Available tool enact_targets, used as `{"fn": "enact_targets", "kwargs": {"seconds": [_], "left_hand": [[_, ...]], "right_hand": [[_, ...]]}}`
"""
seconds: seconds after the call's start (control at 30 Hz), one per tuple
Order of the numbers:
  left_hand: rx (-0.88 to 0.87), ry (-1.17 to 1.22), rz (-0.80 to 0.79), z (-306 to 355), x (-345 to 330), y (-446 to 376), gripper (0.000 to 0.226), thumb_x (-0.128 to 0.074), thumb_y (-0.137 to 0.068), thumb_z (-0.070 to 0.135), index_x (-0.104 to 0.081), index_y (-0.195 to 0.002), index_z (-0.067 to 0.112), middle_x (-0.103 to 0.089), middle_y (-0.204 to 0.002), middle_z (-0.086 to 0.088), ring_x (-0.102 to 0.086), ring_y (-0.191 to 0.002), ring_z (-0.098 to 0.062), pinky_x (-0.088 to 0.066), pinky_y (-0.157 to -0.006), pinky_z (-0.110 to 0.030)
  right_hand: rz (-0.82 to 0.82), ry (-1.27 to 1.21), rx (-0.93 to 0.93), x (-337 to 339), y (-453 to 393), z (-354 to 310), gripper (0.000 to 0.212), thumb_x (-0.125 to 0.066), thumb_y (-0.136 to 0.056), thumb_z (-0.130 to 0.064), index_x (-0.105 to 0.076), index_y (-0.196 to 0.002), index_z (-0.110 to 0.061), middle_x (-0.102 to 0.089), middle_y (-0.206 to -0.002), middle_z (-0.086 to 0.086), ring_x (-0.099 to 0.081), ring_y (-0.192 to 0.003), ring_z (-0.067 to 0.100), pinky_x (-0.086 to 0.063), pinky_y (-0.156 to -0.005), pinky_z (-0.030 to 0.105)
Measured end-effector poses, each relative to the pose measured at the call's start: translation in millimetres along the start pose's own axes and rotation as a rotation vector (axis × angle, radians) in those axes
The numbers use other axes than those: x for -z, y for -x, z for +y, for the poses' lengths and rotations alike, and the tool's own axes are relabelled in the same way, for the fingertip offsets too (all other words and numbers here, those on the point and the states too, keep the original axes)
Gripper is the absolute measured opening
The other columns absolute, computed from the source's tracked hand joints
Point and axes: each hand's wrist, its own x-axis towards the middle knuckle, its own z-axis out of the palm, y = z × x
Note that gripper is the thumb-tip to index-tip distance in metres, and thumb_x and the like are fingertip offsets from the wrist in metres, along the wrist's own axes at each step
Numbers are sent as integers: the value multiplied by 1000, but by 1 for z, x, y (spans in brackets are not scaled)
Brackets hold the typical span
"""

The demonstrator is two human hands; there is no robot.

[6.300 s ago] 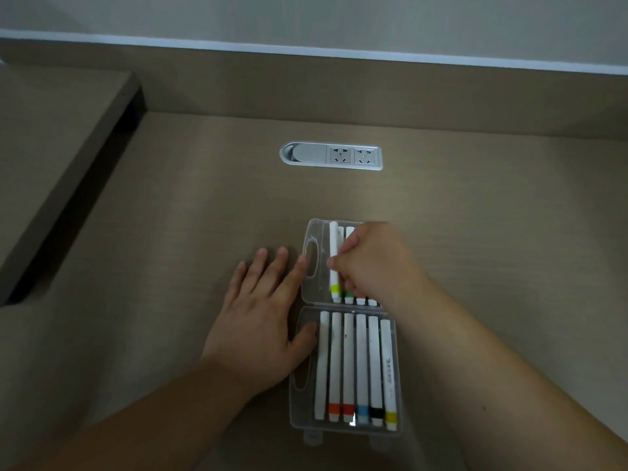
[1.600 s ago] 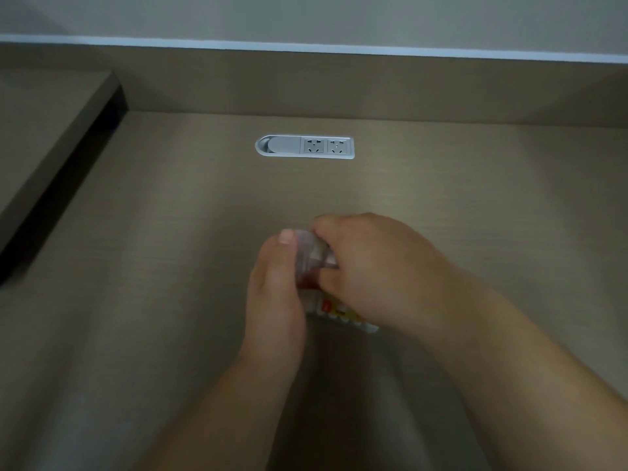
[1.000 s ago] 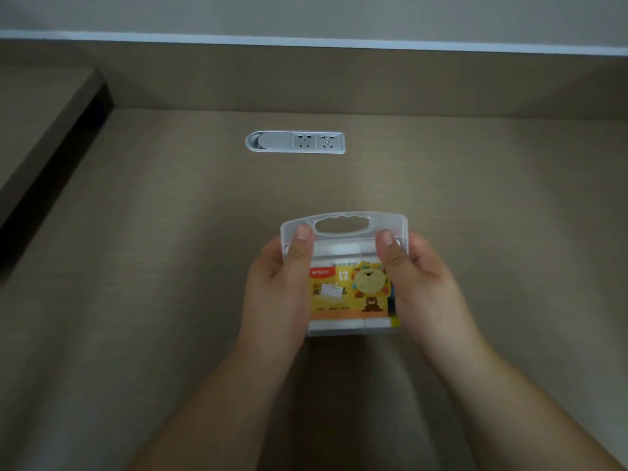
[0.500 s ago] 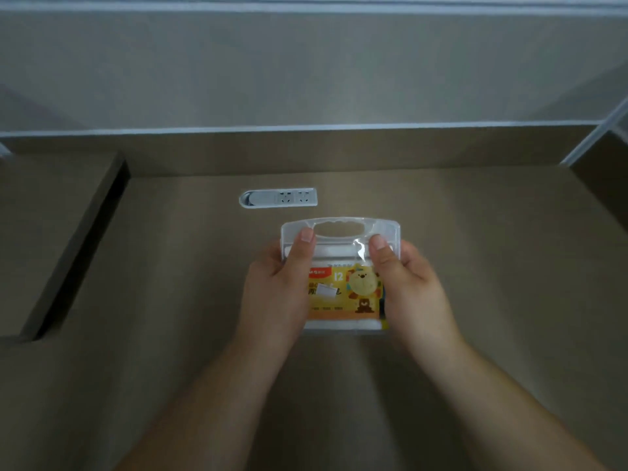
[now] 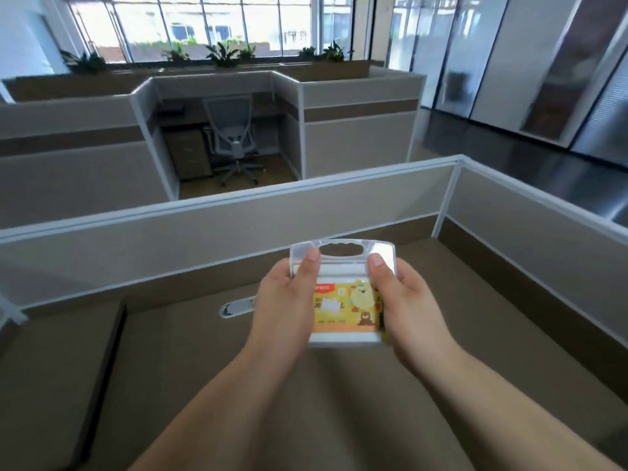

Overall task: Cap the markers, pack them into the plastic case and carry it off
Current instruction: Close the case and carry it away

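I hold the plastic case [image 5: 343, 294] shut in front of me, lifted above the brown surface [image 5: 190, 368] and level with my chest. It is clear plastic with a moulded carry handle and an oval cut-out along its far edge. Behind the front wall lies a yellow and orange printed card with a cartoon animal, a red tag and a figure 12; the small print is too blurred for me to read.

My left hand [image 5: 283, 307] grips the left side, thumb laid flat over the upper left corner beside the handle slot, the other fingers curled out of sight behind the case. My right hand [image 5: 404, 305] grips the right side the same way, thumb on the upper right corner.

The card covers the inside, so I cannot make out the markers; only a thin strip of colour shows at the right edge by my palm.

On the surface, a silver socket plate [image 5: 236, 305] is partly hidden by my left wrist. A raised side shelf [image 5: 51, 385] lies at the left. Beyond the grey partition [image 5: 217, 239] stands another cubicle with a mesh office chair [image 5: 232, 137] and a drawer unit [image 5: 188, 154], then potted plants [image 5: 224, 56] under bright windows.
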Motion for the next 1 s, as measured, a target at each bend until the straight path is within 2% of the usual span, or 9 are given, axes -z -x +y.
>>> {"fn": "enact_targets", "kwargs": {"seconds": [0.23, 0.4, 0.5, 0.6, 0.63, 0.77, 0.83, 0.93, 1.0], "left_hand": [[-120, -55, -188, 57, -46, 42, 48, -49, -98, 50, -71, -97, 7, -76, -76, -3, -70, -58, -5, -43, -45, -9], [-163, -27, -348, 80, -95, 82, 44, -49, -99, 49, -72, -100, 11, -78, -80, -3, -74, -66, -10, -47, -49, -12], [-177, -24, -420, 86, -123, 106, 47, -50, -98, 51, -72, -98, 10, -78, -80, -4, -75, -69, -15, -52, -52, -17], [-217, -103, -487, 88, -160, 139, 56, -48, -95, 61, -71, -98, 9, -78, -82, -4, -75, -73, -17, -60, -65, -30], [-224, -122, -512, 88, -174, 157, 58, -47, -95, 62, -71, -99, 10, -77, -82, -4, -75, -72, -17, -60, -67, -32], [-225, -110, -634, 90, -226, 232, 54, -46, -97, 58, -69, -100, 10, -77, -83, -3, -73, -65, -9, -50, -48, -15], [-202, -62, -696, 89, -251, 276, 50, -48, -97, 55, -69, -101, 9, -77, -83, -2, -73, -65, -8, -48, -47, -13], [-161, -23, -821, 87, -292, 357, 44, -51, -97, 53, -68, -100, 12, -78, -85, -3, -75, -68, -11, -55, -52, -20], [-147, -20, -905, 84, -317, 412, 45, -52, -96, 55, -69, -101, 14, -78, -87, -3, -76, -73, -15, -62, -65, -32]], "right_hand": [[177, 0, 97, 60, 50, -55, 52, -55, -88, -58, -66, -107, -12, -75, -98, 14, -73, -92, 32, -54, -88, 58], [319, 44, 147, 117, 96, -79, 43, -52, -91, -53, -68, -100, -15, -76, -95, 12, -73, -89, 31, -55, -87, 57], [380, 46, 157, 148, 123, -86, 43, -52, -91, -54, -67, -101, -14, -76, -95, 12, -73, -89, 31, -54, -87, 57], [460, 65, 152, 189, 160, -89, 52, -52, -85, -63, -66, -102, -16, -76, -96, 10, -73, -89, 28, -54, -88, 56], [488, 71, 153, 207, 179, -88, 52, -51, -85, -63, -66, -103, -16, -76, -96, 9, -74, -89, 27, -54, -88, 56], [631, 99, 147, 268, 251, -89, 44, -49, -97, -50, -64, -107, -10, -76, -96, 11, -74, -89, 25, -55, -87, 54], [703, 124, 130, 298, 293, -90, 43, -49, -98, -47, -64, -106, -7, -75, -95, 11, -73, -88, 25, -56, -85, 52], [828, 162, 101, 347, 374, -94, 44, -50, -97, -48, -65, -105, -7, -76, -93, 11, -73, -87, 26, -57, -84, 48], [925, 172, 97, 377, 429, -97, 41, -52, -97, -46, -67, -100, -8, -76, -90, 8, -73, -83, 22, -59, -78, 40]]}}
